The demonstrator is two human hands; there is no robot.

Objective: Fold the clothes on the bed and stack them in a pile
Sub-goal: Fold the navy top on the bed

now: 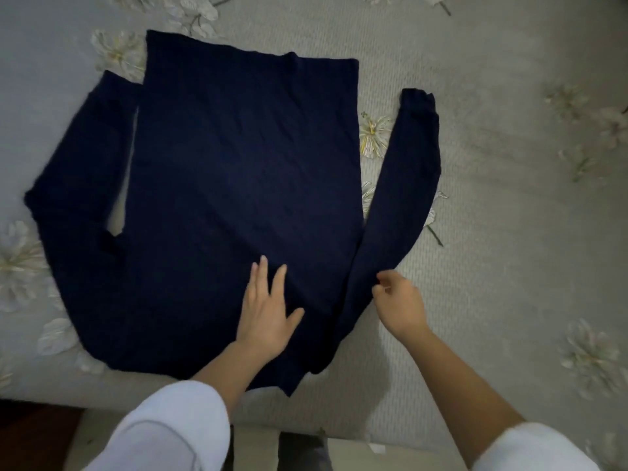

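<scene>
A dark navy long-sleeved top [221, 185] lies spread flat on the bed, hem away from me, neck end near the bed's front edge. Its left sleeve [71, 185] lies alongside the body; its right sleeve [401, 185] stretches out to the far right. My left hand [268, 311] rests flat on the fabric near the lower middle, fingers apart. My right hand [399, 300] pinches the right sleeve's edge close to the shoulder. No other clothes or pile are in view.
The bed has a pale grey ribbed cover [509, 232] printed with white flowers. The bed's front edge [102, 402] runs along the bottom, with floor below it. White sleeves cover both my forearms at the frame's bottom.
</scene>
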